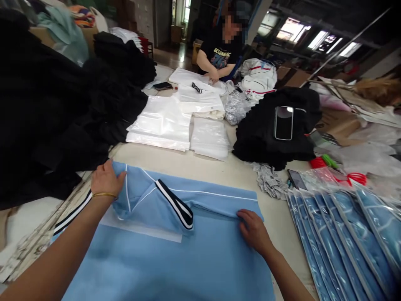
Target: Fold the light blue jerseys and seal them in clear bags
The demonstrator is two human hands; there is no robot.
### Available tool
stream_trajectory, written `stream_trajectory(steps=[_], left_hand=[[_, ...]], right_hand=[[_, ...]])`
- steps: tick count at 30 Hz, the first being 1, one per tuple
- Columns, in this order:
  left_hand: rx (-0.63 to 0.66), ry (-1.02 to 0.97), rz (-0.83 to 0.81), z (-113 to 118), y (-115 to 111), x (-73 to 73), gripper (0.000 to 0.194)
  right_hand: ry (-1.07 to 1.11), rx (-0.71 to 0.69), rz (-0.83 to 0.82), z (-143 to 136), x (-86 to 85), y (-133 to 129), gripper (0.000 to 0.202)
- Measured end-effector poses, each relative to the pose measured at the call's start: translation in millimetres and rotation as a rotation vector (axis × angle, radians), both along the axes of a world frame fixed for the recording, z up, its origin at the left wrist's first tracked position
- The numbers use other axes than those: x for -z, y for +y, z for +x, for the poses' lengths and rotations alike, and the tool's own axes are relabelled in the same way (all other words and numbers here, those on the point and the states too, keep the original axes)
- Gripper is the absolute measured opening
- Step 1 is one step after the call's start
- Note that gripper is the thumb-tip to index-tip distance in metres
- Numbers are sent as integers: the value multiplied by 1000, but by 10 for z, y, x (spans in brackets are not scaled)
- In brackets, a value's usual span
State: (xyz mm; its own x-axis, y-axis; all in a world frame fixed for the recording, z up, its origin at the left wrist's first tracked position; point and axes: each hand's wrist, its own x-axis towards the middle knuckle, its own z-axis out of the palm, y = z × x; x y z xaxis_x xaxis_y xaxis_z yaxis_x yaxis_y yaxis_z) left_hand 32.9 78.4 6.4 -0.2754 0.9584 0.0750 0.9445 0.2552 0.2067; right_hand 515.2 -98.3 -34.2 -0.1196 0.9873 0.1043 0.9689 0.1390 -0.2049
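A light blue garment [216, 255] with white piping lies spread on the table, its far part folded over towards me. A sleeve with a navy-and-white striped cuff [175, 205] lies slantwise across the fold. My left hand [106, 182], with a yellow band at the wrist, grips the garment at the fold's far left corner, thumb apart from the fingers. At the right end of the fold, my right hand [252, 232] pinches the edge of the blue cloth. Beneath the folded part shows a white sheet [140, 232]. Another striped band [73, 213] sticks out beside my left forearm.
Black cloth [62, 104] is heaped at left. Clear plastic bags [159, 121] lie ahead. A phone [284, 123] rests on a black garment pile [260, 129]. Bagged blue garments [341, 234] stand in a row at right, near loose tags [271, 182]. A person [219, 54] works across the table.
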Motion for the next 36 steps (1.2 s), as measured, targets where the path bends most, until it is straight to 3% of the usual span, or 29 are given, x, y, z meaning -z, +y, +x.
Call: stream_trajectory(steps=[2,4,7,8,11,13,15,16,18,22,25,27,28,30,32,36], left_hand=[[248,-17,134,308,-229,-24,71],[594,-109,56,633,-464,-15,65],[837,-168,-83,926,-666,53,32],[855,-175,-99,944,-679,80,23],[837,-254,-75,823,-626,150,28],[709,-289,7,700,-578,185,32],[508,-261,23,615,-546,199,53],[434,-253,-20,588,-534,192,60],[378,-301,-155,548,-511,137,54],[533,-726,-402,388,-483,-128,31],[786,-1098,-816,204,-501,-336,27],[935,-1196,-1094,153,-514,-419,29],[967,-1223,-1156,173,-521,-440,33],[921,-1261,-1089,320,-546,-436,39],[811,-1164,-888,588,-607,-366,46],[824,-534,-460,1178,-832,-69,60]], right_hand=[[-21,-4,13,-15,-3,-29,29],[-56,20,50,-24,-27,-19,25],[-85,30,186,-36,-102,-15,21],[-85,18,245,-42,-127,-34,20],[-102,-50,312,-68,-149,-154,17],[-134,-90,243,-83,-101,-250,18],[-159,-95,177,-81,-24,-321,20],[-164,-87,160,-74,13,-342,22],[-157,-71,154,-55,66,-357,25],[-77,-64,211,-149,49,-305,26],[73,-60,297,-457,-22,-186,24],[159,-70,303,-734,-45,-65,27],[174,-74,290,-871,-42,1,30],[155,-65,265,-1103,-12,118,34],[115,-53,247,-1258,34,196,32],[118,-92,268,-1345,104,224,25]])
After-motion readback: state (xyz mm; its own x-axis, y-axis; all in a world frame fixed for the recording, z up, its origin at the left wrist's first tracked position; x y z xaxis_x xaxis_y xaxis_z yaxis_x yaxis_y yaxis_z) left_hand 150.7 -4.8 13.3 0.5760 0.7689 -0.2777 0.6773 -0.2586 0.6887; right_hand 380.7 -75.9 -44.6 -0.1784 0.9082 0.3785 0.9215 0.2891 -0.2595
